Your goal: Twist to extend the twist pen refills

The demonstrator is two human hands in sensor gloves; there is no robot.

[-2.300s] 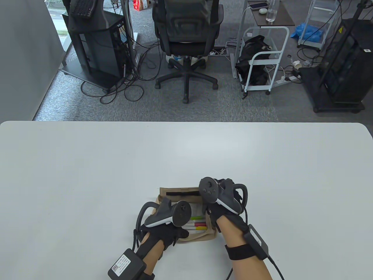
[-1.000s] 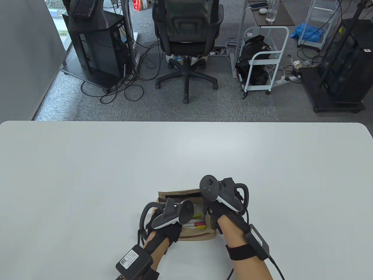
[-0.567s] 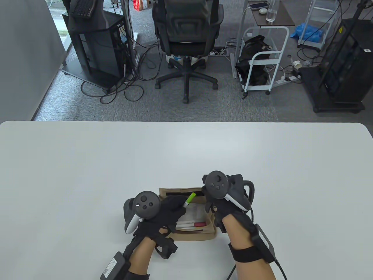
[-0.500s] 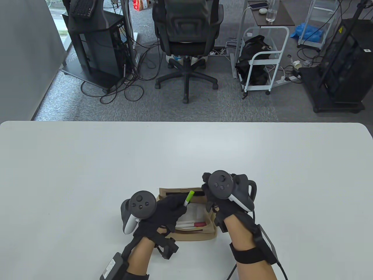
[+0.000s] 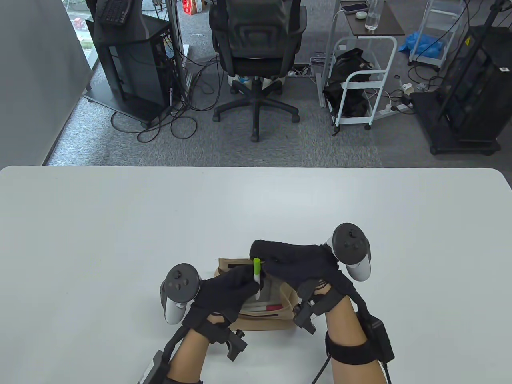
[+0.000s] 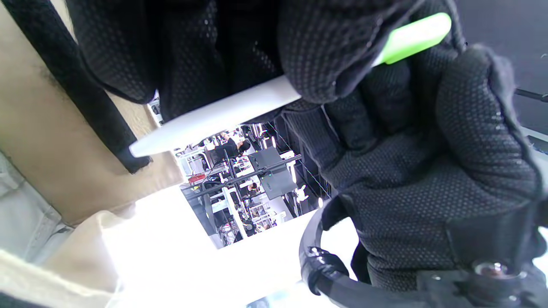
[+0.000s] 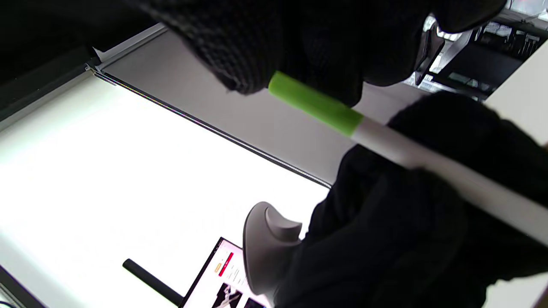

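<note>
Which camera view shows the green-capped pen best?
The left wrist view: green-capped pen shows tip, white barrel and cap, pinched by the left hand. The right wrist view cuts off its tip; the table view shows it small and upright.

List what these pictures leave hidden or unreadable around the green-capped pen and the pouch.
- Green-capped pen: its white tip looks plain in the left wrist view; refill out or not, too small to tell.
- Right hand: in the right wrist view its fingers sit at the green cap, but the grip is dark and cut by the top edge.
- Tan pouch: in the table view both hands cover most of it; only a red-capped pen shows.
- Left hand: holds the barrel.
</note>
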